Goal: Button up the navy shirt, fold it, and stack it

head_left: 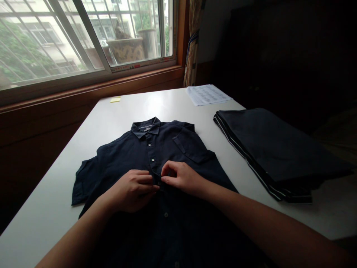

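Observation:
A dark navy short-sleeved shirt (119,160) lies front side up, its collar pointing away from me. White buttons run down its front placket, and a pocket sits on the right side of the chest. My left hand (136,190) is closed at the placket, its fingers curled on the fabric. Facing it, my right hand (181,178) pinches the placket edge between thumb and forefinger. Both hands meet near a button below the chest, which the fingers partly hide. The lower shirt is in deep shadow.
The shirt rests on a white table (92,123). Folded dark cloth with white-striped edges (279,145) lies at the right. Printed sheets (208,95) are at the far edge, and a yellow sticky note (115,99) is at the far left corner. A barred window (83,37) stands behind.

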### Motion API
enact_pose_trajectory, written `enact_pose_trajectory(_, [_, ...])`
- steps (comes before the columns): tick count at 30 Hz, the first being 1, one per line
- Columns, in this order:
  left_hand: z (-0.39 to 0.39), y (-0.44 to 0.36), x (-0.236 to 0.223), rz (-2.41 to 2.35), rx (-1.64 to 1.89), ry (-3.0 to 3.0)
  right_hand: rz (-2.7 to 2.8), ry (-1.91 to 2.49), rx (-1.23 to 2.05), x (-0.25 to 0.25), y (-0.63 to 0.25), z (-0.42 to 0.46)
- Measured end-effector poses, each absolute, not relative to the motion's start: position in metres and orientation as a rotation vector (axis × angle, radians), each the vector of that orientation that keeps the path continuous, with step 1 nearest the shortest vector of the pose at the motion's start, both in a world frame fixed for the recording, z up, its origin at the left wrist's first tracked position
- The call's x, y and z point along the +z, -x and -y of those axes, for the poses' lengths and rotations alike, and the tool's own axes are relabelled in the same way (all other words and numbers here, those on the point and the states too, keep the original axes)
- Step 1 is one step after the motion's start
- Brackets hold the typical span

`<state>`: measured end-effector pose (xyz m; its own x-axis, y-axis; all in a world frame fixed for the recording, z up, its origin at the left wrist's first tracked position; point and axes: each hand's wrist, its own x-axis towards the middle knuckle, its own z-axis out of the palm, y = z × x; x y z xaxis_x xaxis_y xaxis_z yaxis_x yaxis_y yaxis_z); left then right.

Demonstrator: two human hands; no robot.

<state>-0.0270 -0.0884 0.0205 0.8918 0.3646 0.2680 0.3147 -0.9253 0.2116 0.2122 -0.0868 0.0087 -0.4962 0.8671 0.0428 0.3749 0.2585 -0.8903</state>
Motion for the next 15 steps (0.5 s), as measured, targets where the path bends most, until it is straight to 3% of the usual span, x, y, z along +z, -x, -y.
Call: enact_pose_trajectory(15, [0.083, 0.032, 0.009, -0.764, 0.640, -2.770, 1.983, 1.109, 1.194, 0.009, -0.213, 0.087])
